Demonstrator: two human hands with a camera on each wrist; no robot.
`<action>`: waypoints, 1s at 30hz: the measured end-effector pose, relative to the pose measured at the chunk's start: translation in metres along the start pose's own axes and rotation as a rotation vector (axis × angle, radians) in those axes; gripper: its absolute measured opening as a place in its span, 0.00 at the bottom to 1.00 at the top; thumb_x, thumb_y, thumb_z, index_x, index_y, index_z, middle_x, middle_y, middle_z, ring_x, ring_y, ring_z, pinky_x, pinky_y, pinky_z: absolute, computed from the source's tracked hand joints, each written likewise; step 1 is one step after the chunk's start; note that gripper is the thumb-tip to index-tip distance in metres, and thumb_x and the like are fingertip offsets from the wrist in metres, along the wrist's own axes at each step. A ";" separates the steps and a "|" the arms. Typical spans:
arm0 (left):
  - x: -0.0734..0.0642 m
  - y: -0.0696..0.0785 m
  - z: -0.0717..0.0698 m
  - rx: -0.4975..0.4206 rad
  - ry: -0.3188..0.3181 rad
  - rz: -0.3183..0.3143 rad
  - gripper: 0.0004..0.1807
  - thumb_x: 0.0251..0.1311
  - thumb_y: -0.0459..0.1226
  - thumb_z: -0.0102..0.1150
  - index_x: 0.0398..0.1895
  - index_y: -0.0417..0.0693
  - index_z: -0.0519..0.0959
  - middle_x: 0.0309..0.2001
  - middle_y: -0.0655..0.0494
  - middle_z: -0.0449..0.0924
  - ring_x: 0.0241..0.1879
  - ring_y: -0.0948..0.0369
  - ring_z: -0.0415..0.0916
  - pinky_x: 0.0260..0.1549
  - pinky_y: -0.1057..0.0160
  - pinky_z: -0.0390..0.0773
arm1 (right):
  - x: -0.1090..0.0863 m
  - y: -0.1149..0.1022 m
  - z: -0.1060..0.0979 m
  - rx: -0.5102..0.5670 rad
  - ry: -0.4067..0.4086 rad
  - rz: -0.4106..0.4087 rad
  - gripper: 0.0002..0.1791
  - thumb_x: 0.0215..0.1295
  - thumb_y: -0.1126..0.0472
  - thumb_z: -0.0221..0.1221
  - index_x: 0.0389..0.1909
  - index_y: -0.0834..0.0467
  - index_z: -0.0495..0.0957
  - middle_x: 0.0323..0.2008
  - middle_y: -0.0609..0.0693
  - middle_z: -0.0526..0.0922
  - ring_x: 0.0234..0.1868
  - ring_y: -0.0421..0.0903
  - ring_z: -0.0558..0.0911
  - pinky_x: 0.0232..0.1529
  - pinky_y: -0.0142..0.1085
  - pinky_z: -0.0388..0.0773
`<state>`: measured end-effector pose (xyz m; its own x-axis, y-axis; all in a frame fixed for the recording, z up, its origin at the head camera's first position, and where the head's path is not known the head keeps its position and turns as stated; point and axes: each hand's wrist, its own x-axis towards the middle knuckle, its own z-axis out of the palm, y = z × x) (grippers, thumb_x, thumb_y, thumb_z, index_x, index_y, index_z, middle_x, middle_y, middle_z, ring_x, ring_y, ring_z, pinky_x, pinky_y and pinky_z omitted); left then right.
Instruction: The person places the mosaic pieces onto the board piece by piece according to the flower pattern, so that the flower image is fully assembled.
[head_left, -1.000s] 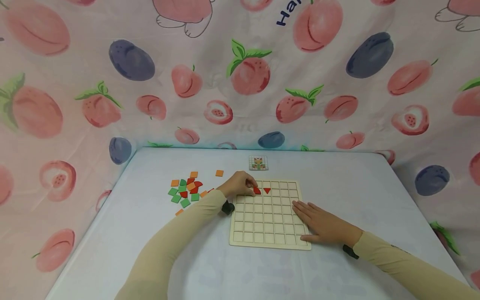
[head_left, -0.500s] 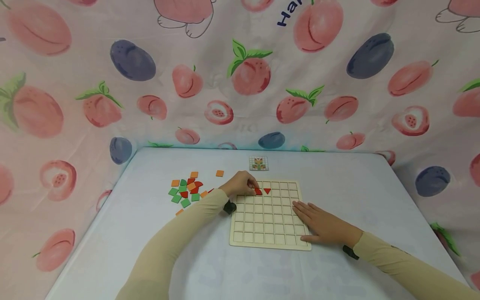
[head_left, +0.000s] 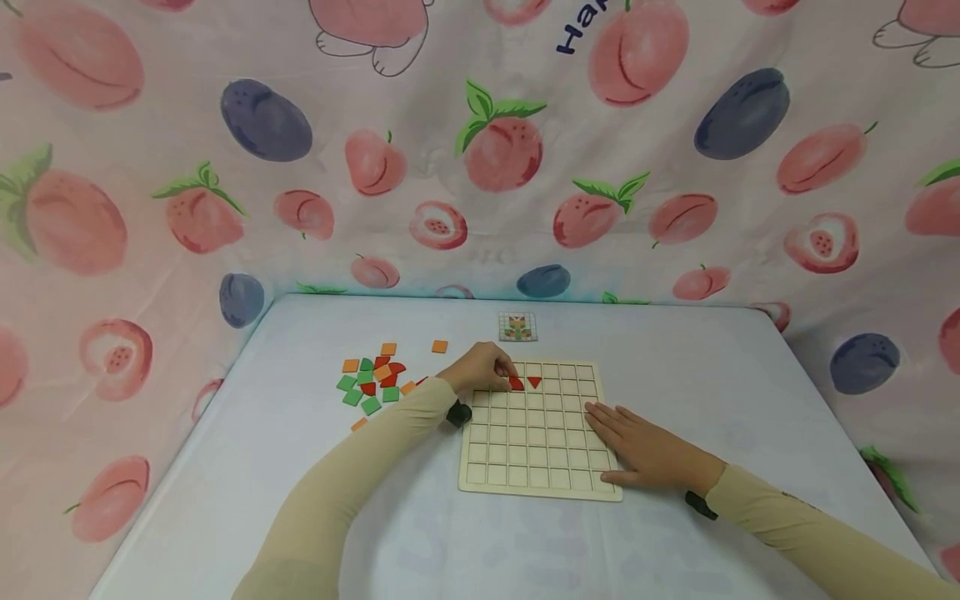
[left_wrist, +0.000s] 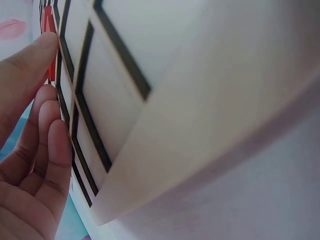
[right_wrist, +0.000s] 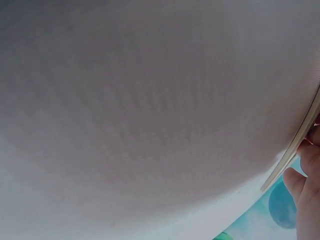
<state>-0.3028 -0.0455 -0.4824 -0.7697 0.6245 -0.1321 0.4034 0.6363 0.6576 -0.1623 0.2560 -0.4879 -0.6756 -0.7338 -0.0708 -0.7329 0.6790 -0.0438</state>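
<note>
The pale wooden grid board (head_left: pixel 538 454) lies on the white-covered table, ruled into small square cells. Over its upper left part my left hand (head_left: pixel 480 368) pinches a red quarter-circle tile (head_left: pixel 517 383), set low in a cell of the second row. The left wrist view shows the thumb against the red tile (left_wrist: pixel 48 20) and the other fingers curled beside the board. A red triangle tile (head_left: pixel 534 382) sits in the neighbouring cell to the right. My right hand (head_left: pixel 648 446) rests flat on the board's right edge, fingers straight and thumb spread.
Left of the board lies a loose group of green tiles (head_left: pixel 371 406), red tiles (head_left: pixel 368 389) and orange tiles (head_left: pixel 350 366), partly behind the left forearm. One orange square (head_left: pixel 439 346) lies apart. Behind the board is a small pattern card (head_left: pixel 517 327). A fruit-print cloth (head_left: pixel 480 267) hangs behind the table.
The left hand has shifted very slightly to the right with the red quarter-circle tile, then stayed still. The right hand and the board have not moved.
</note>
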 end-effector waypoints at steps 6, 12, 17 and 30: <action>-0.002 -0.005 -0.003 -0.024 0.003 -0.027 0.07 0.50 0.34 0.69 0.35 0.48 0.85 0.31 0.57 0.82 0.31 0.66 0.74 0.33 0.71 0.75 | 0.000 0.001 0.002 -0.017 0.036 -0.023 0.47 0.63 0.32 0.46 0.70 0.65 0.55 0.71 0.60 0.57 0.70 0.56 0.60 0.66 0.22 0.17; -0.010 -0.017 -0.020 -0.107 0.028 -0.037 0.10 0.51 0.35 0.68 0.38 0.46 0.85 0.34 0.54 0.84 0.32 0.65 0.76 0.35 0.70 0.76 | -0.001 0.002 0.004 -0.032 0.046 -0.033 0.47 0.64 0.32 0.46 0.69 0.66 0.56 0.71 0.61 0.57 0.70 0.57 0.60 0.67 0.23 0.17; -0.026 -0.035 -0.045 -0.156 0.070 -0.011 0.14 0.53 0.35 0.67 0.43 0.43 0.84 0.40 0.49 0.84 0.36 0.64 0.77 0.40 0.67 0.78 | 0.000 0.002 0.003 -0.006 0.017 -0.021 0.48 0.64 0.32 0.45 0.70 0.65 0.54 0.72 0.60 0.55 0.71 0.56 0.58 0.67 0.23 0.17; -0.091 -0.089 -0.092 -0.211 0.127 -0.170 0.15 0.57 0.34 0.62 0.48 0.40 0.81 0.50 0.44 0.81 0.42 0.57 0.77 0.42 0.64 0.79 | 0.001 0.002 0.002 0.017 -0.026 0.008 0.48 0.63 0.30 0.44 0.71 0.64 0.52 0.73 0.58 0.52 0.73 0.55 0.55 0.65 0.21 0.16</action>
<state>-0.3138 -0.2005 -0.4605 -0.8785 0.4468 -0.1689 0.1614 0.6103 0.7755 -0.1642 0.2569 -0.4905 -0.6789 -0.7278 -0.0969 -0.7259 0.6852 -0.0600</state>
